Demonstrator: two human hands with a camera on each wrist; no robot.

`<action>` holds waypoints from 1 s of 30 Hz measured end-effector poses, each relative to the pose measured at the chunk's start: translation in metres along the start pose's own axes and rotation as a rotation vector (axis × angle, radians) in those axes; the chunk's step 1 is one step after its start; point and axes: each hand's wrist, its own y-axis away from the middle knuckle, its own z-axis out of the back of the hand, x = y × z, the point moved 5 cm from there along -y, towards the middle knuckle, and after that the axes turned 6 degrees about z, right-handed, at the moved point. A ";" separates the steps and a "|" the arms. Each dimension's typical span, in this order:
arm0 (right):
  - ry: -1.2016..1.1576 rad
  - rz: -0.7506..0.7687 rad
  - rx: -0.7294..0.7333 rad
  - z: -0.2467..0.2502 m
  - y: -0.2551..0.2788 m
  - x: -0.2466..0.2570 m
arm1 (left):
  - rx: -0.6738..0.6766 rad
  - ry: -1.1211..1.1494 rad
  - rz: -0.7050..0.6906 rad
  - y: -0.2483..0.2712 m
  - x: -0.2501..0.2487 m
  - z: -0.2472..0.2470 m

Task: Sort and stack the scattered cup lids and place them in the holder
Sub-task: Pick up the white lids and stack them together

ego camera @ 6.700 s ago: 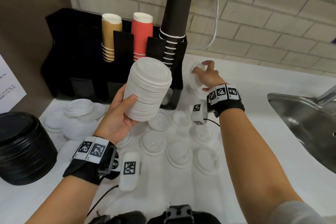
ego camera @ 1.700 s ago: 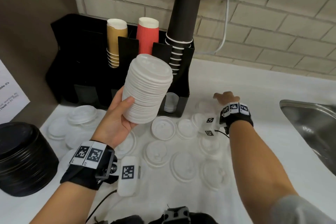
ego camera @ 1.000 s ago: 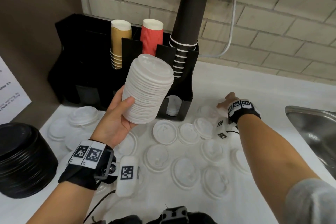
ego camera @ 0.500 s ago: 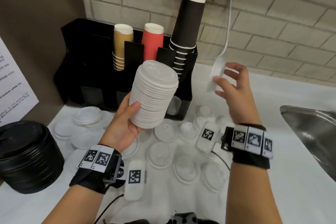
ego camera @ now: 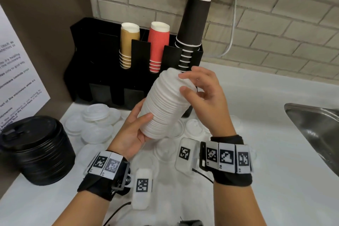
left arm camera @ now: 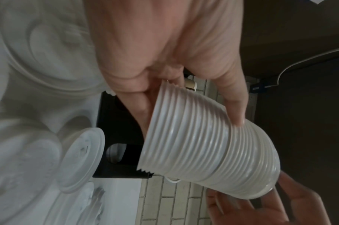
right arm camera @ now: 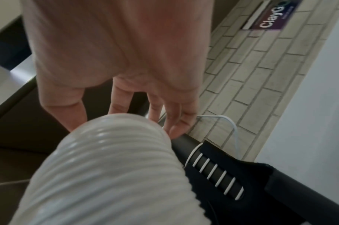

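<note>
My left hand (ego camera: 146, 119) grips a tall stack of white lids (ego camera: 165, 108) near its bottom, tilted and lifted over the counter in front of the black holder (ego camera: 102, 71). My right hand (ego camera: 185, 83) is at the stack's top, thumb and fingers curled round the top lid (ego camera: 170, 77). In the left wrist view the ribbed stack (left arm camera: 203, 152) lies between thumb and fingers. The right wrist view shows the stack (right arm camera: 107, 167) under my fingertips (right arm camera: 174, 129). Several loose white lids (ego camera: 95, 115) lie scattered on the white counter (ego camera: 256, 112) below my hands.
The holder carries brown cups (ego camera: 128, 46), red cups (ego camera: 157, 46) and a tall black cup stack (ego camera: 192, 29). A stack of black lids (ego camera: 34, 150) stands at the left. A steel sink (ego camera: 315, 130) is at the right; a brick wall stands behind.
My right hand lifted a lid from the counter at the right and brought it onto the top of the stack. The left hand kept holding the stack, now tilted more.
</note>
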 end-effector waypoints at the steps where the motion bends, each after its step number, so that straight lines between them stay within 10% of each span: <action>1: 0.024 0.008 0.004 -0.001 -0.001 0.001 | -0.003 0.002 -0.001 0.001 0.000 0.000; 30: -0.015 0.078 -0.097 -0.007 -0.010 0.009 | 0.033 0.051 -0.022 0.004 -0.020 -0.001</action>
